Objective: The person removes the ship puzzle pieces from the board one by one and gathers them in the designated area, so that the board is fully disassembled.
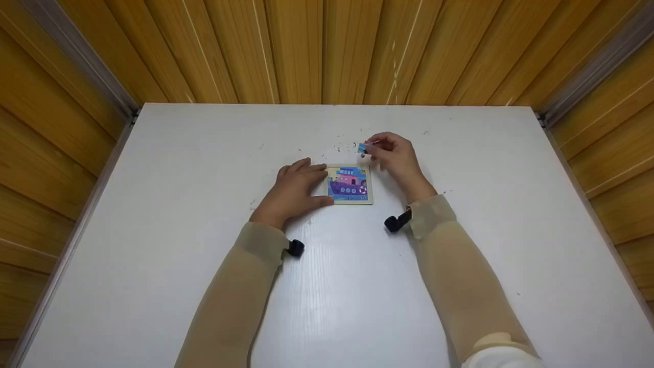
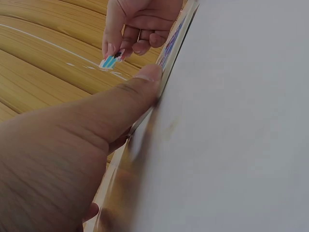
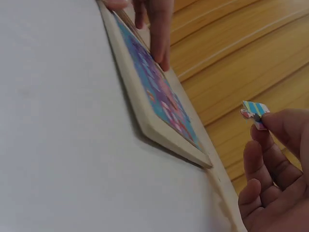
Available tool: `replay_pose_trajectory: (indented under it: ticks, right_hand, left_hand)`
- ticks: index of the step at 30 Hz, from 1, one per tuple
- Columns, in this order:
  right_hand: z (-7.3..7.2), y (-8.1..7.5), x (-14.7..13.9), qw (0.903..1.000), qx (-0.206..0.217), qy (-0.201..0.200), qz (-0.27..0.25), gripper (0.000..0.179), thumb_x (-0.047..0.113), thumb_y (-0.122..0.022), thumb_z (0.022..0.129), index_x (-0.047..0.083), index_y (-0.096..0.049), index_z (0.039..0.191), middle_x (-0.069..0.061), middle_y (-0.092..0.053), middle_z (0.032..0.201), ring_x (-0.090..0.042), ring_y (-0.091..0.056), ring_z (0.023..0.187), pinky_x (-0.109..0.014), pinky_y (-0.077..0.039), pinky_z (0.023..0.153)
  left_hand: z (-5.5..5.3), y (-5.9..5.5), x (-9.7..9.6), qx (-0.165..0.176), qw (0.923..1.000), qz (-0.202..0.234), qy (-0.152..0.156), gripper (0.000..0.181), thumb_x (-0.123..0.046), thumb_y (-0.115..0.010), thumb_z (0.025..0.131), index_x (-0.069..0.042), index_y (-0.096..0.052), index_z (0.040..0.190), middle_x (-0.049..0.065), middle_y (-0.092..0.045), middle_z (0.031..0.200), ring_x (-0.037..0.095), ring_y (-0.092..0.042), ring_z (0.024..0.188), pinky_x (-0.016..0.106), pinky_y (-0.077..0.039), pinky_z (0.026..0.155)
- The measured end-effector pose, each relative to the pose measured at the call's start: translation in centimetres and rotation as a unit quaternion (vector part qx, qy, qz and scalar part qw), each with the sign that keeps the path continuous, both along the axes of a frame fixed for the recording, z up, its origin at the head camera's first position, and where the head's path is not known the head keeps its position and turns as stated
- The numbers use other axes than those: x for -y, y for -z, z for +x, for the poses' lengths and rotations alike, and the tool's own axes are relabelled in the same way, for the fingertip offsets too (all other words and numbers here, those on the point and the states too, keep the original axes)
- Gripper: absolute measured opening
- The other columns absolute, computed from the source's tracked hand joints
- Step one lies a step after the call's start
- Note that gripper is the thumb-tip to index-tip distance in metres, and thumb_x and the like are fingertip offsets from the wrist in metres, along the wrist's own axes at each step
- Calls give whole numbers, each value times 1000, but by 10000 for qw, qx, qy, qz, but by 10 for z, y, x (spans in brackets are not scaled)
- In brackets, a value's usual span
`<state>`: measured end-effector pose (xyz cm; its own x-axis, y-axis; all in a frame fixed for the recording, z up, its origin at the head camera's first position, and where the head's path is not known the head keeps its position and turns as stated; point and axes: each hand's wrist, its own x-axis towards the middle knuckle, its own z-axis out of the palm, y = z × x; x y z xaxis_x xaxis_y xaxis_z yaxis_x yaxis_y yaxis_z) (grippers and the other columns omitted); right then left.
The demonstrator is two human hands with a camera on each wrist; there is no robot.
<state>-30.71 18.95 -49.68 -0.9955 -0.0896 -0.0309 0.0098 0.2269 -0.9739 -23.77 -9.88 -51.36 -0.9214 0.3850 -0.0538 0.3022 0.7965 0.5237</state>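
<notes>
A small jigsaw puzzle (image 1: 348, 185) with a purple and pink boat picture lies in a pale wooden frame on the white table. My left hand (image 1: 292, 190) holds the frame at its left side, thumb at the near edge and fingers at the far edge. In the left wrist view, the thumb (image 2: 140, 82) presses against the frame's rim. My right hand (image 1: 397, 156) pinches a puzzle piece (image 3: 256, 110), blue-striped with pink and dark parts, between thumb and fingertips. This piece is raised beyond the puzzle's far right corner; the other right fingers are loosely curled.
The white table (image 1: 327, 286) ends at a wood-panelled wall (image 1: 301, 51) behind, with similar panels on both sides. Tiny dark specks dot the table past the puzzle. Black wrist straps show at both cuffs. A white rounded object (image 1: 503, 358) is at the lower right.
</notes>
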Motion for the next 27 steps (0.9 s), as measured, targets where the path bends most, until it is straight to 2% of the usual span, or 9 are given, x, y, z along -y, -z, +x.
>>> replay_pose_trajectory:
  ticks: [4, 7, 11, 15, 18, 22, 27]
  right_hand:
    - [-5, -10, -25, 9971, 303, 530, -452, 20, 16, -75, 110, 10, -76, 129, 2, -79, 105, -12, -76, 86, -22, -60, 76]
    - [-7, -19, -46, 9935, 381, 817, -698, 21, 14, -75, 110, 9, -76, 131, 0, -79, 107, -12, -79, 87, -21, -64, 79]
    - [-7, -28, -70, 9907, 380, 986, -857, 28, 16, -76, 110, 6, -75, 136, -2, -78, 113, -12, -80, 90, -19, -66, 81]
    - [-8, -31, -87, 9882, 638, 1104, -850, 37, 17, -75, 110, 3, -73, 145, -2, -76, 117, -11, -79, 92, -18, -65, 83]
    - [-10, -31, -92, 9874, 890, 1124, -677, 42, 18, -74, 111, 3, -71, 150, -2, -76, 118, -9, -78, 93, -19, -65, 85]
    - [-10, -27, -90, 9883, 1136, 996, -190, 38, 17, -72, 112, 5, -73, 148, 0, -76, 113, -8, -77, 90, -20, -65, 84]
    - [-8, -22, -83, 9873, 1344, 702, 471, 33, 17, -71, 111, 5, -75, 142, 5, -78, 99, -7, -72, 78, -20, -58, 71]
  left_hand:
    - [4, 0, -1, 48, 10000, 36, -57, 82, -60, -84, 98, -24, -58, 167, -7, -47, 181, 26, -20, 179, 57, -13, 146]
    - [5, 0, -1, 58, 9999, 42, -96, 82, -60, -84, 98, -24, -58, 167, -8, -47, 181, 25, -20, 179, 56, -13, 146]
    - [5, -1, -1, 114, 9998, 60, -154, 83, -61, -84, 98, -27, -57, 168, -11, -45, 182, 24, -19, 179, 56, -15, 146]
    - [4, -2, -1, 142, 9998, 66, -138, 83, -62, -83, 98, -28, -56, 169, -13, -43, 182, 24, -17, 179, 56, -17, 145]
    - [4, -2, 0, 104, 9999, 54, -111, 83, -62, -83, 98, -27, -56, 169, -12, -43, 182, 24, -18, 179, 56, -16, 145]
    - [3, -1, 0, 83, 9999, 51, -105, 83, -63, -83, 98, -27, -57, 168, -11, -44, 182, 24, -19, 179, 56, -16, 145]
    - [4, 0, 0, 72, 9999, 71, -82, 83, -61, -85, 97, -25, -58, 167, -10, -46, 181, 25, -20, 178, 57, -15, 144]
